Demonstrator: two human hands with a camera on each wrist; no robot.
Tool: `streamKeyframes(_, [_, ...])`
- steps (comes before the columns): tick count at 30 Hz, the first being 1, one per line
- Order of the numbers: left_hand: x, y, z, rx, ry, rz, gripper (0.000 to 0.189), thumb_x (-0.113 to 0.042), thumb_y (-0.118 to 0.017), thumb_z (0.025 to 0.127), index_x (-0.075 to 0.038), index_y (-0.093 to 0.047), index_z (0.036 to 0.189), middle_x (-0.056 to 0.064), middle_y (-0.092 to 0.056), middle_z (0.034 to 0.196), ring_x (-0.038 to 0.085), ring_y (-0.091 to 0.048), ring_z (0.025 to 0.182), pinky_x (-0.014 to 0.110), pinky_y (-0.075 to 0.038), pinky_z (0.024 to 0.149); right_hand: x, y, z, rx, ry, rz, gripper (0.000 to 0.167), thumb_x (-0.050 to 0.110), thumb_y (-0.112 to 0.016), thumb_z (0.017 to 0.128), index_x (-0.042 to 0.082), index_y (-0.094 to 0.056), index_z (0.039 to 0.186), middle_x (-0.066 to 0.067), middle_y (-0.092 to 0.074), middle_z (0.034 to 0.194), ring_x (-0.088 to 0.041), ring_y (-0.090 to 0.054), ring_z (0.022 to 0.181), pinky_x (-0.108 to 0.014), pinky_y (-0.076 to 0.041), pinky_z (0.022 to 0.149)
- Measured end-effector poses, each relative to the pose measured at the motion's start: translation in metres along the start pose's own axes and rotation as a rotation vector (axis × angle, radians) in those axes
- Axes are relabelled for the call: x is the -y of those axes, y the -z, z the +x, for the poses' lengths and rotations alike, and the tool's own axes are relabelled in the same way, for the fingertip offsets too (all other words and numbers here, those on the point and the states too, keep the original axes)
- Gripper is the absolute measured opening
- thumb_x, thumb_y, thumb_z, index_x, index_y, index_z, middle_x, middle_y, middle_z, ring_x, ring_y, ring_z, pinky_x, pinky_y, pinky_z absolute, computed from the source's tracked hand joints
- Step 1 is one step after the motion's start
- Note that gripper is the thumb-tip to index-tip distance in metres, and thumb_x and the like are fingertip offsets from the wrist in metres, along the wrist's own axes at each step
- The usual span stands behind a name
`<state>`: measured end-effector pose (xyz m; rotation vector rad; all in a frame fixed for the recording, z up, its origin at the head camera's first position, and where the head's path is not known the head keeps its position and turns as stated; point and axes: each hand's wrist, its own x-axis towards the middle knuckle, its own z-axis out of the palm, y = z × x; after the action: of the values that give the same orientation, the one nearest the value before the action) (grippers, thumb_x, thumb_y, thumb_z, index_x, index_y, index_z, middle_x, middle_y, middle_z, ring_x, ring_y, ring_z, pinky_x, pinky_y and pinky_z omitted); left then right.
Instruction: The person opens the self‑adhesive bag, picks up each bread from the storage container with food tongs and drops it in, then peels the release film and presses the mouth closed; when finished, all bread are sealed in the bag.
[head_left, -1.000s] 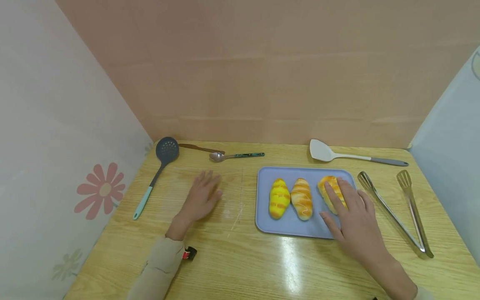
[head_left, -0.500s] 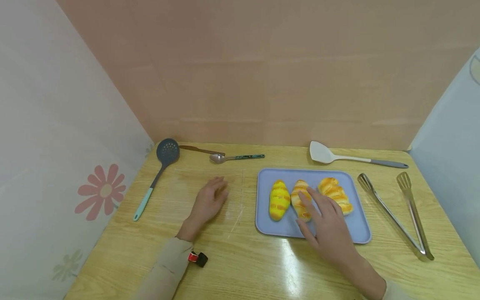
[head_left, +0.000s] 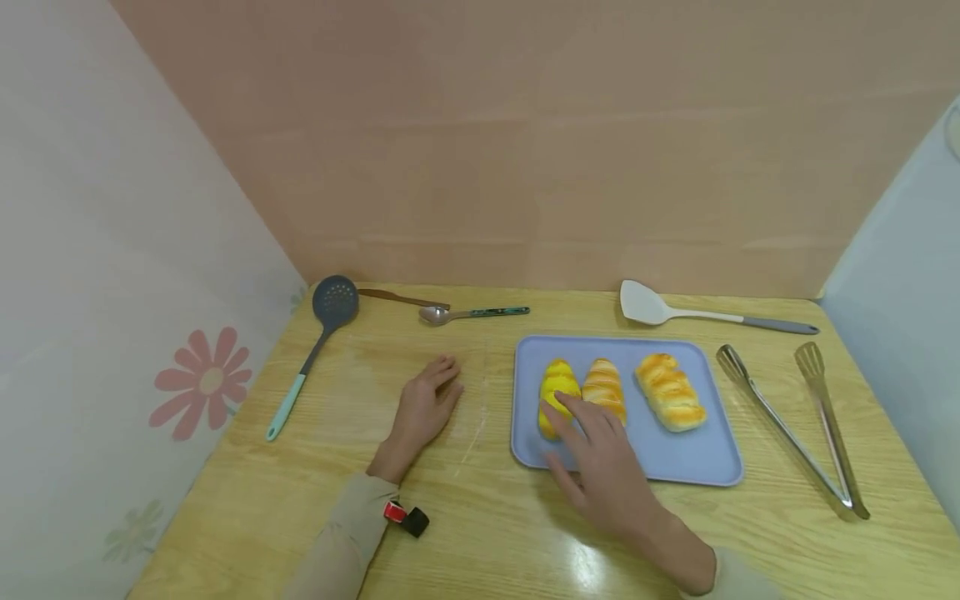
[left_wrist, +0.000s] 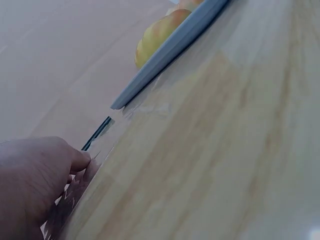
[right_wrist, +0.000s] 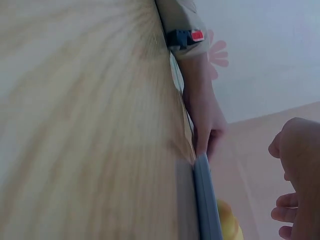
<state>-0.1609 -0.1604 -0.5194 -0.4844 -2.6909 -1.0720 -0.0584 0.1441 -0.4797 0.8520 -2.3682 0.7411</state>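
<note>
My right hand (head_left: 603,471) hovers over the front left of a light blue tray (head_left: 701,458), thumb and fingers apart, holding nothing. Its fingertips are by a yellow bread roll (head_left: 559,379); contact cannot be told. The hand partly covers this roll and a striped cream-and-brown roll (head_left: 603,385). A braided golden bread (head_left: 670,392) lies at the tray's right. My left hand (head_left: 422,404) rests low on a clear plastic sheet or bag (head_left: 360,383), left of the tray. In the left wrist view the left hand (left_wrist: 40,175) touches crinkled plastic (left_wrist: 75,192).
A slotted skimmer (head_left: 318,350) lies at the left. Along the back are a brown knife (head_left: 401,297), a spoon (head_left: 472,313) and a white spatula (head_left: 652,307). Metal tongs (head_left: 817,450) lie spread right of the tray. Walls stand behind and at both sides.
My right hand has moved left across the tray, from the braided bread past the striped roll to the yellow one. The left hand has shifted slightly right, its fingers less spread.
</note>
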Motion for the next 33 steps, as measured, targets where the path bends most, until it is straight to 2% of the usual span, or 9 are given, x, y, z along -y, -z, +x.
streamKeyframes(2, [0.001,-0.002,0.001,-0.001,0.007,0.005,0.035,-0.01,-0.077,0.106,0.008,-0.074,0.136,0.021,-0.065,0.152,0.04,-0.058,0.149,0.056,-0.045,0.124,0.004,-0.003,0.001,0.017,0.011,0.004,0.056,0.043,-0.046,0.118,0.004,-0.061,0.155,-0.023,-0.062,0.15,-0.041,-0.06,0.136,-0.062,-0.048,0.106])
streamKeyframes(5, [0.002,-0.003,0.001,-0.009,0.01,0.012,0.033,-0.011,-0.078,0.106,0.007,-0.075,0.134,0.02,-0.066,0.151,0.038,-0.059,0.147,0.054,-0.045,0.124,0.011,-0.008,0.004,0.041,0.024,0.017,0.053,0.037,-0.057,0.115,0.004,-0.061,0.155,-0.022,-0.062,0.151,-0.039,-0.059,0.137,-0.059,-0.047,0.108])
streamKeyframes(8, [0.002,-0.003,0.002,-0.023,-0.01,0.001,0.03,-0.009,-0.077,0.105,0.008,-0.076,0.131,0.021,-0.068,0.148,0.039,-0.062,0.145,0.054,-0.045,0.123,0.015,-0.013,0.009,0.044,0.051,0.022,0.051,0.032,-0.064,0.111,0.003,-0.063,0.153,-0.021,-0.062,0.151,-0.038,-0.061,0.135,-0.058,-0.049,0.107])
streamKeyframes(15, [0.002,-0.003,0.002,-0.087,-0.049,-0.004,0.022,-0.007,-0.079,0.103,0.004,-0.082,0.121,0.021,-0.073,0.141,0.044,-0.063,0.142,0.059,-0.042,0.126,0.021,-0.026,0.023,0.119,0.049,-0.007,0.065,0.02,-0.085,0.095,0.001,-0.062,0.152,-0.02,-0.063,0.151,-0.038,-0.059,0.139,-0.059,-0.049,0.111])
streamKeyframes(21, [0.002,-0.002,0.001,-0.125,-0.059,-0.06,0.019,-0.007,-0.078,0.104,0.003,-0.083,0.119,0.023,-0.072,0.14,0.046,-0.064,0.14,0.062,-0.042,0.125,0.025,-0.037,0.035,0.24,0.029,-0.075,0.066,0.027,-0.082,0.101,-0.001,-0.059,0.156,-0.019,-0.063,0.155,-0.037,-0.055,0.149,-0.061,-0.044,0.122])
streamKeyframes(28, [0.0,-0.002,0.0,-0.158,-0.074,-0.116,0.021,-0.009,-0.075,0.106,0.003,-0.082,0.122,0.023,-0.072,0.14,0.046,-0.066,0.137,0.062,-0.049,0.119,0.03,-0.047,0.049,0.448,0.012,-0.158,0.063,0.043,-0.063,0.113,0.001,-0.057,0.16,-0.016,-0.052,0.169,-0.035,-0.039,0.163,-0.06,-0.028,0.134])
streamKeyframes(33, [-0.004,-0.002,0.0,-0.181,-0.109,-0.137,0.021,-0.01,-0.075,0.107,0.001,-0.082,0.123,0.022,-0.073,0.14,0.045,-0.066,0.138,0.063,-0.051,0.117,0.031,-0.056,0.055,0.523,0.014,-0.157,0.066,0.046,-0.055,0.116,-0.002,-0.055,0.16,-0.021,-0.046,0.171,-0.038,-0.035,0.165,-0.062,-0.024,0.134])
